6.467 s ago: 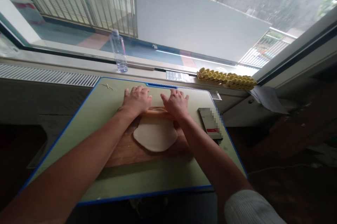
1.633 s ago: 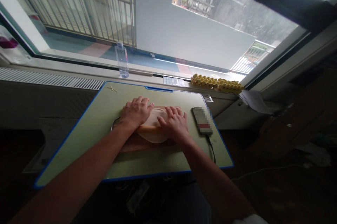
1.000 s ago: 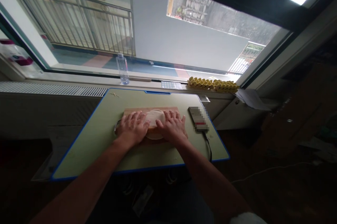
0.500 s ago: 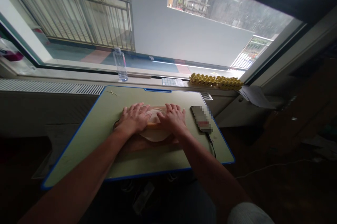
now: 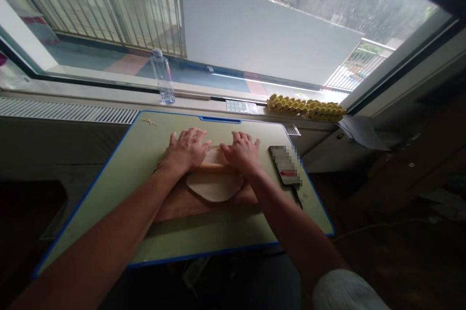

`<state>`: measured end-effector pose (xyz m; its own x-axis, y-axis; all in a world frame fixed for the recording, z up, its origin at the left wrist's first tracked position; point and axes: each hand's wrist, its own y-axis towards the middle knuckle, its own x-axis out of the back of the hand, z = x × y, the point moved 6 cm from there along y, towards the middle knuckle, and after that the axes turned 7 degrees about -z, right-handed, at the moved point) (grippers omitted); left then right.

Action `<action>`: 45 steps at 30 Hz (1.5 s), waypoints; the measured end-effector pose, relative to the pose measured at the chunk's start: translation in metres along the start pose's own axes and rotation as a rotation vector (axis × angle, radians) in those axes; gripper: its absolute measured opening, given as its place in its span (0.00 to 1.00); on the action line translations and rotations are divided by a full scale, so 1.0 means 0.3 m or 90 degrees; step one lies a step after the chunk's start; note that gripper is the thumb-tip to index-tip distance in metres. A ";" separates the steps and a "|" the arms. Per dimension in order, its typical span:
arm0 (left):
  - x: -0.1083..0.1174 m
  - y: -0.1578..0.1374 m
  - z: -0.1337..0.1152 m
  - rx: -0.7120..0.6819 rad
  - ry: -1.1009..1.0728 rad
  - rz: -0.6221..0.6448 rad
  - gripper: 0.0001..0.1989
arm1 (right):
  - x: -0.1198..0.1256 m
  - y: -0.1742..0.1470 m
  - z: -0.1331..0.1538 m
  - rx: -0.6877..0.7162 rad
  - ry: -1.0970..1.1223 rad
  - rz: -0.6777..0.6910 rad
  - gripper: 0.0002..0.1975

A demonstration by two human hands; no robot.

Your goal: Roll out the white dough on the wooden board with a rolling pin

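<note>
A flattened round of dough lies on a brown wooden board. Across the dough rests a wooden rolling pin, its ends hidden under my hands. My left hand presses on the pin's left part with its palm, fingers stretched forward and apart. On the right part lies my right hand, flat in the same way, with its thumb pointing inward. Neither hand has its fingers wrapped round the pin. Some dough shows beyond the pin, between the thumbs.
The board lies on a pale green, blue-edged folding table. A phone with a cable sits at the right, thin scraps at the far left. On the windowsill stand a clear bottle and yellow egg trays.
The rolling pin and both hands have moved a little away from me over the dough, and more dough shows on the near side. The camera view has shifted slightly.
</note>
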<state>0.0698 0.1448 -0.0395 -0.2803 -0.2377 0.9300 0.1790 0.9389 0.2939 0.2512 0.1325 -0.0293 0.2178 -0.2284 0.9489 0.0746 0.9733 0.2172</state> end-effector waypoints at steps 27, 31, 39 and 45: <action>0.004 -0.028 -0.005 -0.004 0.000 0.035 0.31 | 0.003 -0.030 -0.007 -0.027 0.014 0.016 0.28; 0.010 -0.049 -0.009 0.002 -0.001 0.041 0.31 | 0.014 -0.055 -0.003 -0.025 0.013 0.018 0.27; 0.006 -0.105 -0.010 0.016 0.022 0.067 0.33 | 0.037 -0.122 0.007 -0.024 0.006 0.025 0.29; 0.037 -0.169 -0.035 0.015 0.043 0.058 0.32 | 0.052 -0.190 0.018 -0.010 -0.002 -0.005 0.30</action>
<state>0.0675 0.0918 -0.0418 -0.1996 -0.1659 0.9657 0.1787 0.9629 0.2024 0.2451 0.0735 -0.0256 0.2138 -0.2361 0.9479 0.0910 0.9710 0.2213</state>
